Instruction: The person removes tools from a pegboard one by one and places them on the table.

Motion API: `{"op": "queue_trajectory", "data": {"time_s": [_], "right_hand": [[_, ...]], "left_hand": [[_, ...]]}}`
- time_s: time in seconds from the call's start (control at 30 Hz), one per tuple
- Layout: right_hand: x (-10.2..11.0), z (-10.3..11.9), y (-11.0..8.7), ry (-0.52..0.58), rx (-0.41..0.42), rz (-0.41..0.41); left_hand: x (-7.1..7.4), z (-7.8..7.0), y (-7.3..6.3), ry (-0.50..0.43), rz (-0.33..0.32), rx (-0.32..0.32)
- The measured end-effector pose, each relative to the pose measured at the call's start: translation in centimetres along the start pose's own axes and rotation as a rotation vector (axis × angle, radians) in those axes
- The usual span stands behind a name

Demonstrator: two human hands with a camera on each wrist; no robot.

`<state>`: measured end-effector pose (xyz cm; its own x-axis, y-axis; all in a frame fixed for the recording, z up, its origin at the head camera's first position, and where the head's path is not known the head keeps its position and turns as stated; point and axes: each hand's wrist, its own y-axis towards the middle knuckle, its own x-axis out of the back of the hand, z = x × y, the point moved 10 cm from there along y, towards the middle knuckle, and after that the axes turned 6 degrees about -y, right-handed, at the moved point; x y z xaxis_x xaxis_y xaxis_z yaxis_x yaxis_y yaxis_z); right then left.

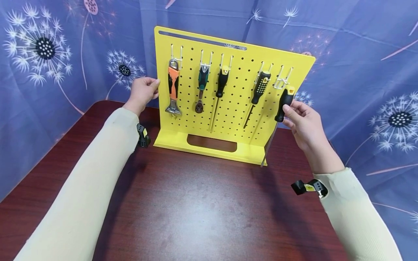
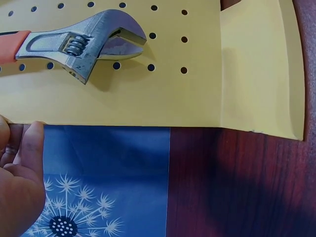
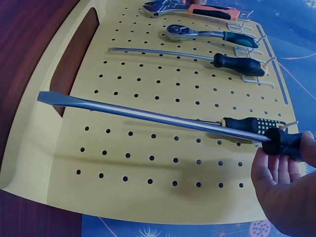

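Note:
In the head view my right hand (image 1: 305,121) grips a flathead screwdriver (image 1: 285,103) by its black handle with a yellow end, just in front of an unoccupied hook (image 1: 282,82) at the board's right. The long shaft points down, and its flat tip shows in the right wrist view. With thumb and fingers my left hand (image 1: 142,93) pinches the left edge of the yellow pegboard (image 1: 192,125). Nearest that hand hangs an adjustable wrench (image 1: 173,87) with an orange and black handle.
Also hanging on the pegboard are a ratchet wrench (image 1: 201,87), a black-handled screwdriver (image 1: 222,83) and a screwdriver with a yellow-dotted grip (image 1: 260,88). The board stands on a dark wooden table (image 1: 196,203). Behind it hangs a blue dandelion-print cloth (image 1: 209,18).

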<state>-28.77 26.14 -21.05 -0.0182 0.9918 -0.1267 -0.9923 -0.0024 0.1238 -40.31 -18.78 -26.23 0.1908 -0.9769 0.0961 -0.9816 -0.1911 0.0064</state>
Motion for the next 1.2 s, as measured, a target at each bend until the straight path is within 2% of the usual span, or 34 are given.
{"op": "queue_trajectory", "data": {"time_s": [0.13,0.37,0.6,0.87,1.2], "right_hand": [[0.3,-0.6,-0.6,-0.005,-0.014,0.012],[1.6,-2.2,-1.4,-0.030,-0.095,-0.004],[2.9,-3.7,-1.8,-0.014,-0.153,-0.016],[4.3,-5.8,-2.1,-0.050,-0.237,-0.038],[5.5,-9.0,-1.9,-0.054,-0.382,0.030]], "left_hand": [[0.0,0.0,-0.1,0.004,-0.003,-0.006],[0.1,-0.1,-0.2,0.025,-0.012,0.000],[0.0,-0.1,-0.2,0.008,-0.007,0.003],[0.1,-0.1,-0.3,0.003,-0.001,0.003],[0.0,-0.2,-0.5,0.008,-0.027,0.013]]}}
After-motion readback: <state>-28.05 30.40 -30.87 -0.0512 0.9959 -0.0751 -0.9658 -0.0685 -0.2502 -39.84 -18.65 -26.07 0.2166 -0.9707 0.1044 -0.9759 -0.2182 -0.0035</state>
